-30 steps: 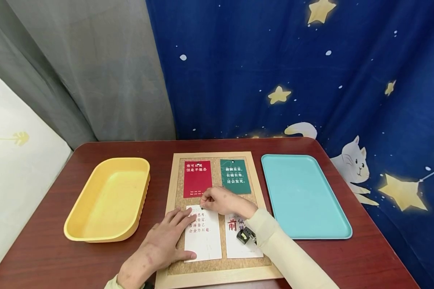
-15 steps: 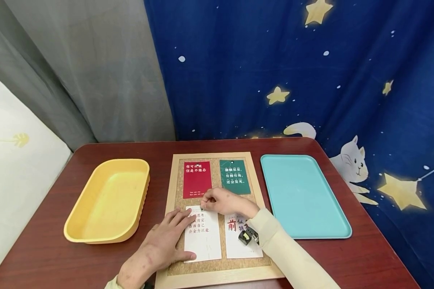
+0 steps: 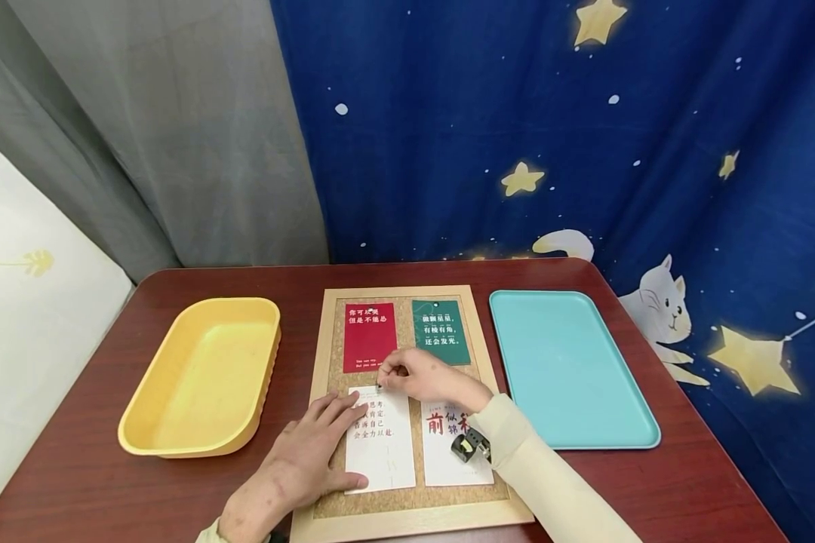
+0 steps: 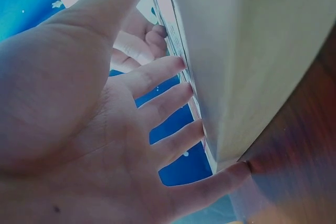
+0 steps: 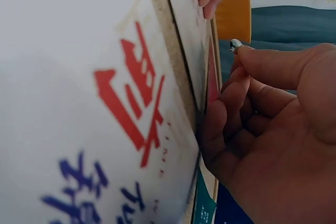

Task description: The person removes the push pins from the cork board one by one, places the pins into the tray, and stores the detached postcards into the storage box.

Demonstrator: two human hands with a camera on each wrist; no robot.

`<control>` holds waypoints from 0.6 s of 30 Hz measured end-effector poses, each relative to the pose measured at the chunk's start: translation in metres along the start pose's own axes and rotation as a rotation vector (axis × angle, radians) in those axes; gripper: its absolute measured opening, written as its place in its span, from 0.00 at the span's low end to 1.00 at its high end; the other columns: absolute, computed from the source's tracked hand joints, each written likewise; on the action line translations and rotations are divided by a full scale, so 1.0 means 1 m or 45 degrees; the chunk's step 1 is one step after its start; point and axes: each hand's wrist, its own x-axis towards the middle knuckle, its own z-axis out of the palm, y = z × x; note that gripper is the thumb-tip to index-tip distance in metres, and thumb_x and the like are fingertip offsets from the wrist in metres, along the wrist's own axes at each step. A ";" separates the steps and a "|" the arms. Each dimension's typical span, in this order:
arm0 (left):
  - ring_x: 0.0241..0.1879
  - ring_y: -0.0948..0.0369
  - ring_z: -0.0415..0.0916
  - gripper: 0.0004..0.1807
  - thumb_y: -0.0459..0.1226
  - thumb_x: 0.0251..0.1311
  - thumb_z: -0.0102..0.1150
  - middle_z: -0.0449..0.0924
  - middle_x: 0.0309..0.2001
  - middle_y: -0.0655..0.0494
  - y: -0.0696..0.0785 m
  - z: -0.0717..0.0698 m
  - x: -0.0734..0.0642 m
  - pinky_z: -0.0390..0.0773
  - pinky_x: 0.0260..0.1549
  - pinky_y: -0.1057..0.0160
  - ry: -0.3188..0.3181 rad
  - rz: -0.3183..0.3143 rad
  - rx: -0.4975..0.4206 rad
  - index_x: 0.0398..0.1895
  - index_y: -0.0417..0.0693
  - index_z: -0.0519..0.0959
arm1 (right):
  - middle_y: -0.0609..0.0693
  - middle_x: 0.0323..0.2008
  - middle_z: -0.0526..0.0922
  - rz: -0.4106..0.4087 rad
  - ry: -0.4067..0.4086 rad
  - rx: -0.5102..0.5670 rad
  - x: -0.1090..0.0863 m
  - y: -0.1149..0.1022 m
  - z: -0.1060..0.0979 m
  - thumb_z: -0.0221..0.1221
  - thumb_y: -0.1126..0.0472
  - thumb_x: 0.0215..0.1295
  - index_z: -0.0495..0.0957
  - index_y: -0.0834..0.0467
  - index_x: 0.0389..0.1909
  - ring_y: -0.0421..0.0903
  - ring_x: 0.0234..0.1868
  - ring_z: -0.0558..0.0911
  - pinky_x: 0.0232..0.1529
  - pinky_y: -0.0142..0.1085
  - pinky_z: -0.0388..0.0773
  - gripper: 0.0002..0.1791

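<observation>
Fingers (image 5: 239, 83) of the right hand (image 3: 417, 375) are pinching a small shiny pin (image 5: 235, 44) near the top edge of a white card (image 3: 389, 466); the left hand (image 3: 306, 456), fingers spread, is resting on the card's left side. A corkboard (image 3: 407, 523) is lying beneath, a yellow tub (image 3: 200, 377) and turquoise tray (image 3: 577, 369) flanking it on the worktop (image 3: 285, 280).

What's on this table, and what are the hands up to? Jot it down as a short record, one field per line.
Surface: reddish table
Board: framed corkboard on the table
Upper cards: red card left, green card right
Lower cards: left white card, right white card
Left hand: resting on the left white card, fingers spread
Right hand: pinching a tiny pin-like piece near that card's top edge
Sides: yellow bin left, blue tray right
</observation>
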 end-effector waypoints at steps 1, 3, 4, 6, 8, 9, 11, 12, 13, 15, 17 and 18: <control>0.79 0.48 0.59 0.53 0.64 0.41 0.79 0.65 0.78 0.59 0.000 0.000 0.000 0.75 0.58 0.26 0.001 -0.001 0.001 0.74 0.63 0.70 | 0.44 0.31 0.79 -0.004 0.009 0.002 -0.001 0.000 -0.001 0.59 0.62 0.76 0.86 0.56 0.39 0.37 0.31 0.72 0.33 0.27 0.69 0.07; 0.79 0.48 0.59 0.54 0.64 0.40 0.79 0.65 0.78 0.59 0.000 0.000 0.000 0.75 0.57 0.26 0.003 0.000 0.001 0.74 0.63 0.70 | 0.44 0.32 0.80 -0.007 0.027 0.001 -0.002 -0.001 -0.002 0.59 0.62 0.76 0.86 0.56 0.39 0.37 0.31 0.72 0.32 0.27 0.70 0.07; 0.79 0.48 0.59 0.54 0.64 0.41 0.79 0.65 0.78 0.59 0.000 0.000 0.000 0.75 0.58 0.26 0.002 0.000 0.001 0.74 0.63 0.70 | 0.45 0.32 0.80 -0.014 0.033 -0.004 -0.002 -0.001 -0.002 0.59 0.62 0.76 0.86 0.56 0.39 0.37 0.30 0.72 0.32 0.27 0.69 0.07; 0.79 0.48 0.59 0.53 0.64 0.41 0.79 0.65 0.78 0.59 0.000 0.000 0.000 0.75 0.58 0.26 0.002 0.001 -0.001 0.74 0.62 0.70 | 0.45 0.32 0.81 -0.014 0.046 -0.017 -0.003 -0.001 -0.004 0.59 0.62 0.76 0.86 0.56 0.39 0.38 0.30 0.72 0.32 0.27 0.69 0.07; 0.79 0.48 0.59 0.53 0.64 0.41 0.79 0.65 0.78 0.59 0.000 0.000 -0.001 0.75 0.58 0.27 0.001 0.005 -0.001 0.74 0.62 0.70 | 0.45 0.32 0.81 -0.006 0.051 -0.023 -0.004 -0.001 -0.005 0.59 0.62 0.76 0.85 0.56 0.38 0.38 0.30 0.72 0.32 0.28 0.69 0.08; 0.79 0.48 0.59 0.53 0.64 0.41 0.79 0.65 0.78 0.59 0.000 0.000 -0.001 0.75 0.58 0.27 0.001 0.007 -0.001 0.74 0.62 0.70 | 0.45 0.31 0.80 -0.002 0.054 -0.026 -0.005 -0.001 -0.006 0.59 0.62 0.76 0.85 0.56 0.38 0.38 0.30 0.72 0.32 0.28 0.69 0.08; 0.79 0.48 0.59 0.53 0.64 0.41 0.79 0.65 0.78 0.59 0.000 0.001 0.000 0.75 0.57 0.27 0.003 0.013 0.000 0.74 0.62 0.70 | 0.44 0.30 0.79 0.009 0.055 -0.027 -0.006 0.000 -0.008 0.58 0.61 0.77 0.84 0.56 0.38 0.38 0.29 0.72 0.32 0.28 0.69 0.08; 0.78 0.48 0.59 0.53 0.64 0.41 0.79 0.65 0.78 0.58 -0.001 0.001 0.000 0.76 0.57 0.28 0.005 0.016 0.003 0.74 0.62 0.70 | 0.44 0.29 0.79 0.009 0.053 -0.031 -0.007 0.000 -0.010 0.58 0.61 0.77 0.84 0.56 0.37 0.38 0.29 0.72 0.33 0.28 0.70 0.08; 0.78 0.48 0.59 0.53 0.64 0.41 0.79 0.65 0.78 0.59 0.000 0.001 0.000 0.76 0.57 0.28 0.004 0.017 0.004 0.74 0.62 0.70 | 0.44 0.29 0.78 0.011 0.054 -0.034 -0.008 0.001 -0.011 0.58 0.61 0.77 0.84 0.56 0.37 0.37 0.29 0.72 0.33 0.29 0.70 0.08; 0.79 0.48 0.59 0.53 0.64 0.42 0.79 0.65 0.78 0.59 0.000 0.001 -0.001 0.75 0.57 0.28 0.004 0.020 0.005 0.74 0.61 0.70 | 0.44 0.28 0.77 0.001 0.060 -0.042 -0.010 0.002 -0.014 0.57 0.61 0.78 0.83 0.57 0.37 0.38 0.29 0.71 0.34 0.29 0.69 0.09; 0.79 0.48 0.59 0.53 0.64 0.42 0.79 0.65 0.78 0.59 0.000 0.001 -0.001 0.75 0.57 0.28 0.006 0.024 0.001 0.74 0.61 0.70 | 0.44 0.29 0.77 -0.012 0.075 -0.047 -0.012 0.004 -0.017 0.57 0.61 0.78 0.83 0.57 0.37 0.38 0.29 0.71 0.35 0.29 0.69 0.09; 0.78 0.48 0.59 0.53 0.64 0.42 0.79 0.65 0.78 0.59 0.000 0.001 -0.001 0.75 0.57 0.28 0.007 0.027 -0.002 0.75 0.61 0.70 | 0.45 0.29 0.77 -0.016 0.085 -0.048 -0.014 0.004 -0.019 0.57 0.61 0.78 0.83 0.57 0.37 0.38 0.30 0.71 0.35 0.29 0.69 0.08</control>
